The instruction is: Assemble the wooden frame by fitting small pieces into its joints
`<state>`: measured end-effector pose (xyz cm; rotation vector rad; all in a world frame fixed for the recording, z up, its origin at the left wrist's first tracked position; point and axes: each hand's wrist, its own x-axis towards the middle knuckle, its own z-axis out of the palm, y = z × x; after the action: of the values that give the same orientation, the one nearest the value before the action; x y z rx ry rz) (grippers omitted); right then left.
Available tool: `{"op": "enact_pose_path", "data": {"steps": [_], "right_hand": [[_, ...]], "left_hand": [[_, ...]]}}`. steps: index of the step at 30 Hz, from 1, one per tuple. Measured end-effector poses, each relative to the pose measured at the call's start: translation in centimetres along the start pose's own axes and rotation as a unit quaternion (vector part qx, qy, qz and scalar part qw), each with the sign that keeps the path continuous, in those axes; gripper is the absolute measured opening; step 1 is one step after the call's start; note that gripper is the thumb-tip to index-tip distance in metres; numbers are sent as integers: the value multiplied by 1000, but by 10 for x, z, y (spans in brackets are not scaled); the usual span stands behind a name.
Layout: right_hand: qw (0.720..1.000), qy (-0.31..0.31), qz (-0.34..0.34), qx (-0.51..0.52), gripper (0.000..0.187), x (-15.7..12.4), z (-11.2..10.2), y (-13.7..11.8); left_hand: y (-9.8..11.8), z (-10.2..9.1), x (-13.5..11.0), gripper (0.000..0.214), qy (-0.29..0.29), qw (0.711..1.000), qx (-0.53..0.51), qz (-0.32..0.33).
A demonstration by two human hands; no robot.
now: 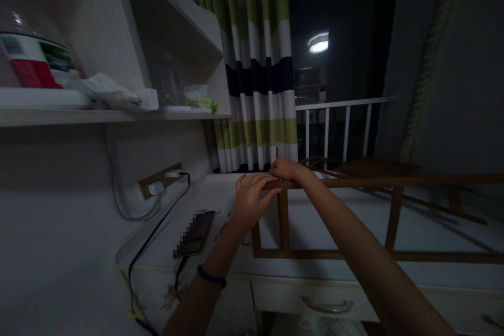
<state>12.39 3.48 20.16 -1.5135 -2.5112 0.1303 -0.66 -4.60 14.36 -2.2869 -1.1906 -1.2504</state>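
Observation:
A brown wooden frame (338,255) with long rails and short crosspieces stands on its side on the white desk. My left hand (252,199) pinches the left end of its upper rail, thumb below and fingers on top. Just beyond, my right hand (284,169) is closed in a fist above the same rail end. A thin brown stick (276,152) sticks up over that fist; its lower part is hidden, so I cannot tell whether the fist holds it.
A phone (200,233) lies left of my hands, near small loose pieces (223,228). A black cable (147,244) runs from the wall socket (155,186). More wooden parts (374,167) lie at the back right. A shelf (118,117) overhangs the left side.

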Motion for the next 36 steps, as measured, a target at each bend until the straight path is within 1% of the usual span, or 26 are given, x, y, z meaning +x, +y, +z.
{"op": "enact_pose_path", "data": {"steps": [2,5,21,27,36], "right_hand": [[1000,0,0,1,30,0,0,0],[1000,-3,-7,5,28,-2,-1,0],[1000,-2,-7,23,22,-1,0,5],[1000,4,-12,16,24,1,0,2],[999,13,-32,2,27,-3,-1,-1]], "left_hand": [[-1,-1,1,24,-22,999,-38,2],[-2,-1,2,24,-21,997,-73,7],[-2,-1,2,22,-20,995,-101,-14],[1,1,2,20,-2,994,-108,-26],[-1,-1,0,21,-20,993,-116,-29]]}}
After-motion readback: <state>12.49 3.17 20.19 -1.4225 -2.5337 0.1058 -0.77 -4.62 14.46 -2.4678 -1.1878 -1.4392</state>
